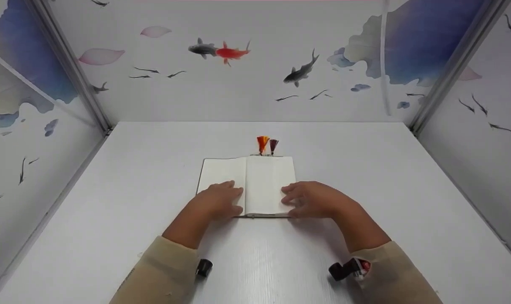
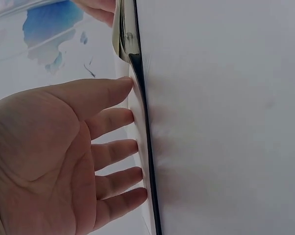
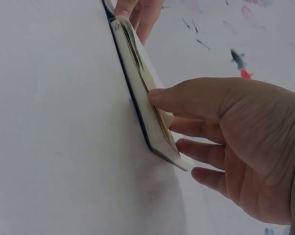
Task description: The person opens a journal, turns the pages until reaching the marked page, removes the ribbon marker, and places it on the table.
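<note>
I see the left hand (image 1: pixel 219 199) lying flat on the left page of the open notebook (image 1: pixel 262 177) at mid-worktop (image 1: pixel 365 169); the right hand (image 1: pixel 310 199) fingers its right page edge. Judged step: page-turning; lifting one sheet needs care.

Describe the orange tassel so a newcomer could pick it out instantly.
Start at the white table and find the open notebook lying at its middle under both hands. Two small tassels poke out past its far edge, at the spine. The orange tassel is the left one, brighter than the dark purple tassel beside it.
</note>
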A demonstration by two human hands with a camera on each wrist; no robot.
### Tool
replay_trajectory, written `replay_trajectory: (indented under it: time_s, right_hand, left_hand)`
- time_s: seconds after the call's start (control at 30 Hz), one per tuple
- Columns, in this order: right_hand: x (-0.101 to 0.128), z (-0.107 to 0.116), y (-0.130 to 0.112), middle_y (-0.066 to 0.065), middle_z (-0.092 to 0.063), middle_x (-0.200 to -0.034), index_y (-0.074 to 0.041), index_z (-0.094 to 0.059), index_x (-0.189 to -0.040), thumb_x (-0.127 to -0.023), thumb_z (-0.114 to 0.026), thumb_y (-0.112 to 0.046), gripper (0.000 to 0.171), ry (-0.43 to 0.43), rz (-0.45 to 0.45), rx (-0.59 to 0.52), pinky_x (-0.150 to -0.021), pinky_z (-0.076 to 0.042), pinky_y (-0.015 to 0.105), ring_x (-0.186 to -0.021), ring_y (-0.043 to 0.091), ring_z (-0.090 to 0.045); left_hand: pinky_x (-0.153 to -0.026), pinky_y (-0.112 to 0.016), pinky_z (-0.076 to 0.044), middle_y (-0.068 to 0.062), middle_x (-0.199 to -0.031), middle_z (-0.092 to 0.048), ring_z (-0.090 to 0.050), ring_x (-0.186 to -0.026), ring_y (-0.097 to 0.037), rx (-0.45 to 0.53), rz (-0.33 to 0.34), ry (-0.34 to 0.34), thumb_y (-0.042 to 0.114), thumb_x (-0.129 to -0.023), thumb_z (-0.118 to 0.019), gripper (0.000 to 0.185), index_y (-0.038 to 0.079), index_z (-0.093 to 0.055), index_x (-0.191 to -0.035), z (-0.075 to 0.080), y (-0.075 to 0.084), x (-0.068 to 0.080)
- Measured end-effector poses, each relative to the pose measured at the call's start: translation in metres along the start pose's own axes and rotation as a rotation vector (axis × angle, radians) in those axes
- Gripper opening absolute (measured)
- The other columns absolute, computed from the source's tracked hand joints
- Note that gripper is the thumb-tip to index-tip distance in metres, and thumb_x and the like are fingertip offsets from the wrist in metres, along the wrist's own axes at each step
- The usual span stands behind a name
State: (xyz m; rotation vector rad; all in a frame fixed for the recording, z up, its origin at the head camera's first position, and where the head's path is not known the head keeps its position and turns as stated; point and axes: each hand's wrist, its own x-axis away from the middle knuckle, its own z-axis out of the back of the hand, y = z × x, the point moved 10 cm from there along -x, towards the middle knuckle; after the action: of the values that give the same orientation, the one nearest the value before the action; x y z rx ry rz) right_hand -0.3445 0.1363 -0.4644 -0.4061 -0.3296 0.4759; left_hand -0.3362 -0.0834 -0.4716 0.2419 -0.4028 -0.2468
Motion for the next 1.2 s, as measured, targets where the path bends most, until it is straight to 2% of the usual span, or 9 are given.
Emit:
replay_trajectory:
  time_s: [0.17, 0.3, 0.47, 0.7, 0.97, 1.2]
  right_hand:
    - [0.0001, 0.0027, -0.0002, -0.011, -0.066, -0.151, -0.028, -0.082, -0.125, -0.098, -0.076, -0.029, 0.027, 0.014, -0.011, -0.011, -0.124, -0.044, 0.053, -0.151, 0.026, -0.054]
    - [0.0003, 0.0051, 0.0014, -0.011, -0.069, -0.147, -0.027, -0.084, -0.119, -0.101, -0.071, -0.031, 0.023, 0.023, -0.042, -0.036, -0.122, -0.046, 0.053, -0.148, 0.025, -0.056]
    - [0.0002, 0.0048, 0.0033, -0.009, -0.07, -0.146, -0.024, -0.082, -0.125, -0.102, -0.071, -0.034, 0.027, 0.018, -0.074, -0.069, -0.12, -0.049, 0.053, -0.146, 0.025, -0.058]
    - [0.0008, 0.0043, 0.0062, -0.003, -0.071, -0.145, -0.027, -0.075, -0.138, -0.104, -0.07, -0.032, 0.035, 0.018, -0.114, -0.08, -0.116, -0.052, 0.052, -0.14, 0.025, -0.062]
    - [0.0004, 0.0067, 0.0035, -0.006, -0.071, -0.145, -0.025, -0.078, -0.133, -0.104, -0.068, -0.023, 0.031, 0.029, -0.093, -0.055, -0.116, -0.052, 0.05, -0.141, 0.024, -0.062]
    - [0.003, 0.0089, 0.0033, -0.001, -0.073, -0.142, -0.025, -0.077, -0.135, -0.104, -0.07, -0.027, 0.032, 0.034, -0.074, -0.02, -0.118, -0.051, 0.053, -0.14, 0.027, -0.063]
  left_hand:
    - [-0.135, -0.057, -0.024, -0.005, -0.18, -0.026, -0.023, -0.168, -0.034, 0.006, 0.004, -0.01, 0.043, -0.106, -0.062, 0.068, 0.024, -0.04, -0.167, -0.0006, -0.0007, -0.0005]
    - [-0.134, -0.058, -0.025, -0.007, -0.179, -0.028, -0.025, -0.167, -0.035, -0.006, -0.004, -0.01, 0.049, -0.107, -0.058, 0.068, 0.023, -0.041, -0.167, 0.0006, 0.0008, -0.0007]
    - [-0.133, -0.06, -0.027, -0.009, -0.178, -0.03, -0.027, -0.166, -0.037, 0.001, -0.006, -0.007, 0.052, -0.106, -0.058, 0.068, 0.022, -0.042, -0.166, 0.0023, 0.0024, 0.001]
    - [-0.132, -0.061, -0.029, -0.009, -0.177, -0.032, -0.029, -0.165, -0.037, 0.0, -0.001, -0.005, 0.052, -0.105, -0.059, 0.069, 0.021, -0.044, -0.165, 0.0019, 0.0043, 0.0029]
    - [-0.133, -0.058, -0.028, -0.008, -0.177, -0.033, -0.03, -0.165, -0.035, -0.013, 0.029, 0.015, 0.054, -0.103, -0.063, 0.071, 0.023, -0.045, -0.165, 0.0013, 0.004, 0.0004]
    - [-0.132, -0.057, -0.03, -0.008, -0.176, -0.034, -0.032, -0.164, -0.034, -0.022, 0.042, 0.028, 0.054, -0.102, -0.065, 0.072, 0.023, -0.046, -0.164, -0.001, 0.0028, -0.0026]
